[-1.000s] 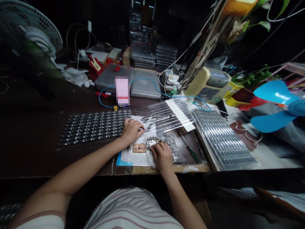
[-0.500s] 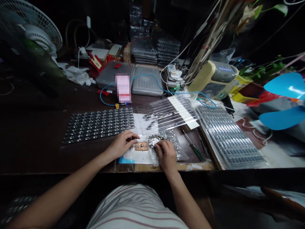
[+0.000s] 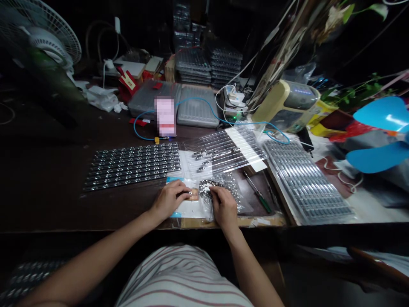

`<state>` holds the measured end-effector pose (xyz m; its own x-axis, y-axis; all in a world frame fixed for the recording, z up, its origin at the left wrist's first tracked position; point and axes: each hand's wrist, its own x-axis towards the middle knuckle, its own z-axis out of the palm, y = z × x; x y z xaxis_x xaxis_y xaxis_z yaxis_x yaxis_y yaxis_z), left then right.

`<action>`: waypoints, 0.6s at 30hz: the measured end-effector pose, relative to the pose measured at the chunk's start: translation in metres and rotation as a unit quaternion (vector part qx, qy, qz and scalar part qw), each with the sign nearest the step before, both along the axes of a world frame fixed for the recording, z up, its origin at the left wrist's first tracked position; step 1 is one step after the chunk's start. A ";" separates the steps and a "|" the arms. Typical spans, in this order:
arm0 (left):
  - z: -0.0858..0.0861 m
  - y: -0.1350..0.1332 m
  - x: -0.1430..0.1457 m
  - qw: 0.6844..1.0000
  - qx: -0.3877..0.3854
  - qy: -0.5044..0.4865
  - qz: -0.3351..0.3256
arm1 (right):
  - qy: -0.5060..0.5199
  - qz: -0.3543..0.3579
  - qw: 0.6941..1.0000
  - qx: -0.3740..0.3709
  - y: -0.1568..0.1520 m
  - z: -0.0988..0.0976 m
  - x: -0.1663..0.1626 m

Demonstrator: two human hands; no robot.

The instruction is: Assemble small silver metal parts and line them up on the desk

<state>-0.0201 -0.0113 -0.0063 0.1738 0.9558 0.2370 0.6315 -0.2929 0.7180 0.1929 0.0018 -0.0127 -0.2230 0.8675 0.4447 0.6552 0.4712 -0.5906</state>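
Note:
My left hand (image 3: pixel 171 198) is closed in a pinch over a small wooden block (image 3: pixel 194 197), with a small shiny metal part (image 3: pixel 190 193) at its fingertips. The block lies on a white and blue sheet (image 3: pixel 188 212). At the edge of a heap of small metal parts (image 3: pixel 206 185), my right hand (image 3: pixel 225 207) has its thumb and fingers pressed together; what they hold, if anything, is too small to make out. The heap rests on clear plastic. Just beyond it lies a clear ribbed tray (image 3: pixel 220 147) with several metal pieces in its grooves.
To the left lies a filled black tray (image 3: pixel 132 166). On the right are a green-handled screwdriver (image 3: pixel 263 204) and a filled clear tray (image 3: pixel 309 183). A phone (image 3: pixel 165 116) stands behind, near a blue cable (image 3: pixel 204 101). A fan (image 3: pixel 47 38) is at the far left.
My left hand has moved right onto the wooden block and its fingers have closed on a small metal part. My right hand stays at the heap with its fingers slightly shifted.

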 end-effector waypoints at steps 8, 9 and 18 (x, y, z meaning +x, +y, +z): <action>0.000 0.000 0.004 0.999 0.019 0.026 -0.001 | 0.004 -0.002 1.000 0.004 0.000 -0.001 0.001; 0.000 0.000 0.004 1.000 0.020 0.023 -0.003 | 0.005 0.000 1.000 0.008 0.000 -0.001 0.002; -0.001 0.005 -0.002 0.991 0.009 -0.115 0.070 | -0.070 0.039 0.997 0.006 0.001 0.014 -0.034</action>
